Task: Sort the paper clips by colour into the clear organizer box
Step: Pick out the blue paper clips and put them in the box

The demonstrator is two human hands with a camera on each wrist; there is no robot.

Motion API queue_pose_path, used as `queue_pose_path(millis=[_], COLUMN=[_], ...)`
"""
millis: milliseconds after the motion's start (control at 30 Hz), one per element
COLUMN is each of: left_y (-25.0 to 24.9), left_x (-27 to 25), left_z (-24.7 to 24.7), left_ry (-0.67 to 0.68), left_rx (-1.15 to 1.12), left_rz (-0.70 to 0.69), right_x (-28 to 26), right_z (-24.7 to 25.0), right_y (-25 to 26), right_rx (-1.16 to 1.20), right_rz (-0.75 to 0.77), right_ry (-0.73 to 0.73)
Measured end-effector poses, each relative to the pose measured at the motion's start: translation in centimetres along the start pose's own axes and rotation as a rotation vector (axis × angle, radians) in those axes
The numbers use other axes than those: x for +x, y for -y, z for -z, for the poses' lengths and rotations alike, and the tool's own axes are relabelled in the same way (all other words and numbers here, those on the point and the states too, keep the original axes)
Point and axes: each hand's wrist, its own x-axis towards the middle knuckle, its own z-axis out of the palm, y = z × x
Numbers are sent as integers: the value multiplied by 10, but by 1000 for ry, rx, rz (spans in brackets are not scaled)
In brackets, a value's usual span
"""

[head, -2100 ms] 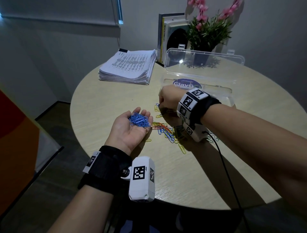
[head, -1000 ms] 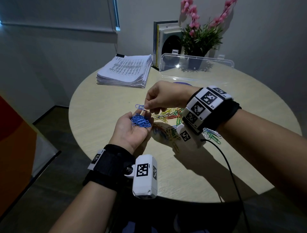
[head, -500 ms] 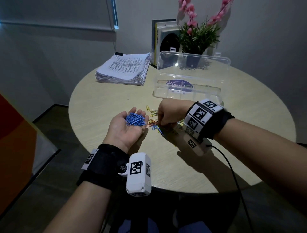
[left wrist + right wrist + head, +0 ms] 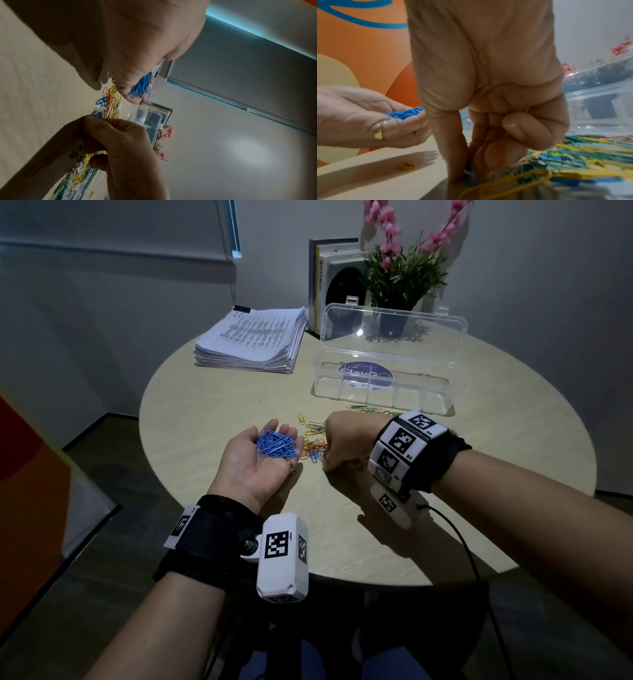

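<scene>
My left hand (image 4: 247, 470) lies palm up just over the table, cupping a heap of blue paper clips (image 4: 276, 444), which also shows in the right wrist view (image 4: 406, 113). Just to its right, my right hand (image 4: 325, 462) is knuckles-up on the pile of mixed coloured clips (image 4: 313, 440). Its thumb and fingertips pinch a blue clip (image 4: 471, 175) against the table. The clear organizer box (image 4: 376, 400) stands behind the pile. Its lid (image 4: 394, 333) is open and upright, and its compartments look empty.
A thick stack of printed papers (image 4: 253, 340) lies at the back left of the round table (image 4: 342, 542). Books (image 4: 325, 278) and a potted plant with pink flowers (image 4: 400, 278) stand behind the box. An orange panel (image 4: 20, 491) is at the left.
One second ago my right hand held a blue clip over the left palm. It has since gone back down to the pile and pinches another clip. The left hand has stayed put.
</scene>
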Motion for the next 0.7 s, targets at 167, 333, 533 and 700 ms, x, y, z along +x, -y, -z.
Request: queue_pose_path(millis=[167,333,533,700], left_y=[-2,-1,-4,-6], left_x=[-1,-2,-3,-3], left_z=[3,6,7,7], left_ry=[0,-13,-6,-6], left_rx=[-5,-11,-7,-6], left_rz=[-6,-15,-27,-31], right_x=[-2,-3,2,1], right_z=[2,7,3,0], right_y=[-4,-1,10,10], right_rx=[54,136,92,76], right_rz=[-63,-13,94,150], right_ry=[24,-9,-52,-73])
